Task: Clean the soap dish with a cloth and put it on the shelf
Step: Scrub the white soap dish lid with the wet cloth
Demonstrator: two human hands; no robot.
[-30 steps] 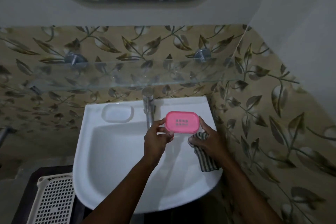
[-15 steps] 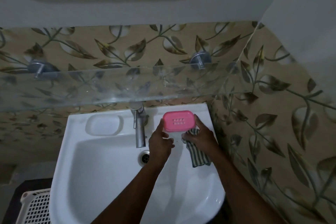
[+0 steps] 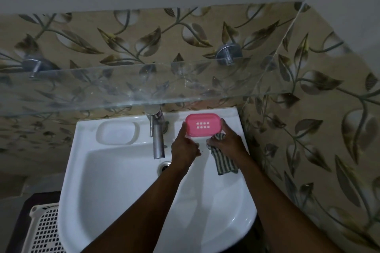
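Note:
A pink soap dish (image 3: 203, 124) with small drain holes is held level over the back right of the white sink (image 3: 123, 181), just below the front edge of the glass shelf (image 3: 123, 90). My left hand (image 3: 185, 148) grips its left end with thumb and fingers. My right hand (image 3: 228, 141) touches the dish's right end with one finger and holds a striped cloth (image 3: 224, 160), which hangs down under the palm.
A steel tap (image 3: 157, 135) stands left of the dish, beside a moulded soap recess (image 3: 117, 131). Two metal brackets (image 3: 228, 52) carry the shelf on the leaf-patterned tiled wall. The side wall is close on the right. A white perforated basket (image 3: 44, 230) sits at lower left.
Both hands have carried the dish up and back toward the shelf edge, still level. The view has tilted down and closer to the sink; the mirror has left the frame.

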